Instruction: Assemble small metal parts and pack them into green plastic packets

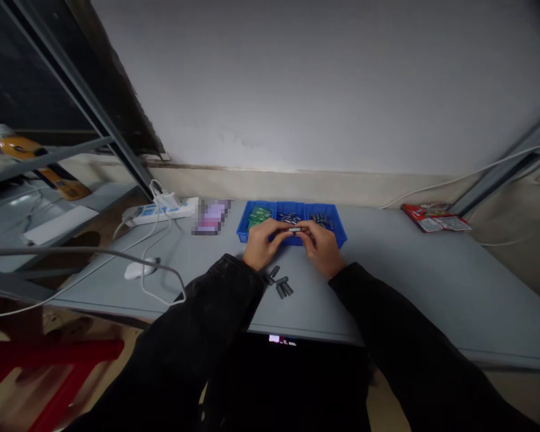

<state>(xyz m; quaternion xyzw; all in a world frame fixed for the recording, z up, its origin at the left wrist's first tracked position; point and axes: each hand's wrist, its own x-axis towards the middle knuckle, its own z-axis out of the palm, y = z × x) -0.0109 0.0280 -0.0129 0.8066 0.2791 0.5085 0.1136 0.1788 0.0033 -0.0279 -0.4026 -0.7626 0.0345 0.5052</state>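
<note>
My left hand (263, 243) and my right hand (321, 247) meet over the front of a blue three-compartment tray (247, 237). Both are closed, pinching the two ends of a small light-grey bar-shaped piece (294, 229) between the fingertips. Its exact kind is too small to make out. Green pieces (260, 216) lie in the tray's left compartment, and shiny metal pieces (290, 218) in the middle one. Dark grey pieces (320, 219) fill part of the right compartment. Several dark grey cylindrical pieces (284, 288) lie loose on the table, below my left hand.
On the grey table (414, 282), a white power strip (162, 211) with cables and a blurred-out flat object (212, 217) stand left of the tray. A white mouse (140, 269) sits nearer. A red packet (434, 218) lies at the right, against the frame. A wall rises behind.
</note>
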